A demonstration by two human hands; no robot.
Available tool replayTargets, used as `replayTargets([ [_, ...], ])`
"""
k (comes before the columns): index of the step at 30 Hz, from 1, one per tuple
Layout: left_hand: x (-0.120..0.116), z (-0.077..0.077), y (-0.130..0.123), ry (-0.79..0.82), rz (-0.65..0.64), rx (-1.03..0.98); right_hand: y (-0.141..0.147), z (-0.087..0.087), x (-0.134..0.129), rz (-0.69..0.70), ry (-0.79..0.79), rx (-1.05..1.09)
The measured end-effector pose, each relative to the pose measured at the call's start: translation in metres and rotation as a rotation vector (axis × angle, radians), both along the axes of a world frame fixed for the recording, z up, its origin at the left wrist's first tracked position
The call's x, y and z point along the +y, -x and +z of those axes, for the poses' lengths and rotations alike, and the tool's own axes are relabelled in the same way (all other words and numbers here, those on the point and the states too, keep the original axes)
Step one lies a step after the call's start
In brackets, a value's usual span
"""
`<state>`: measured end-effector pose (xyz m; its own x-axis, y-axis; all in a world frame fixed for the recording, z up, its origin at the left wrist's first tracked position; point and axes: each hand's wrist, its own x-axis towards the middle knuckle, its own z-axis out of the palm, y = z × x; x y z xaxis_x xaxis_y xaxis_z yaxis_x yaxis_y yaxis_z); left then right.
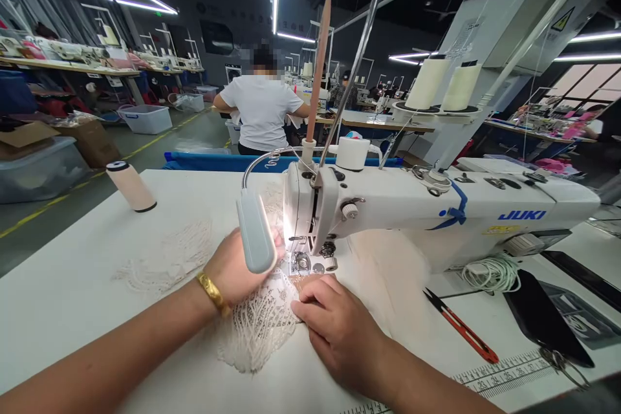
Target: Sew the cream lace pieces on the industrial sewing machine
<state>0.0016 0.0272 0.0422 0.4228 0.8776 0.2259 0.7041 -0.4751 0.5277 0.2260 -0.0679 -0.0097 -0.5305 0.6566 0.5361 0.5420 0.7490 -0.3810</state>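
Right hand [339,330] pinches lace [259,326]; the lamp [256,233] partly hides the left hand [226,266], its grip unclear.

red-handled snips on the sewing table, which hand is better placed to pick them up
Probably the right hand: the snips lie on its own side, beyond its forearm. The left hand is farther off, partly behind the lamp, and would have to cross the right.

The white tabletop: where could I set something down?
Bare at left, bordered by thread spool, pale lace and left forearm. Crowded near the lamp, where the left hand and right hand are at netted lace, and rightward, with snips, coiled cord and ruler.
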Motion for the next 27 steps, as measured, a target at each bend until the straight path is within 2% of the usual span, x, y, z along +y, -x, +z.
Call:
replayTargets([
  [5,-0.021,-0.008,-0.004,0.159,0.036,0.059,-0.001,0.000,0.002,0.038,-0.033,0.013],
  [8,-0.022,-0.015,-0.005,0.145,0.051,0.059,0.000,0.001,0.001,0.045,-0.032,0.023],
  [10,-0.020,-0.020,-0.005,0.062,0.028,0.070,0.001,0.002,0.001,0.042,-0.027,0.030],
  [13,-0.019,-0.027,-0.003,-0.152,-0.060,0.143,0.002,0.002,0.000,0.036,-0.032,0.034],
  [16,-0.026,-0.030,-0.003,-0.312,-0.137,0.228,0.003,0.000,0.001,0.036,-0.045,0.033],
  [24,-0.052,-0.028,-0.008,-0.600,-0.236,0.394,0.003,-0.002,0.001,0.032,-0.072,0.034],
  [27,-0.052,-0.033,-0.006,-0.575,-0.260,0.386,0.004,-0.003,0.000,0.019,-0.090,0.032],
])
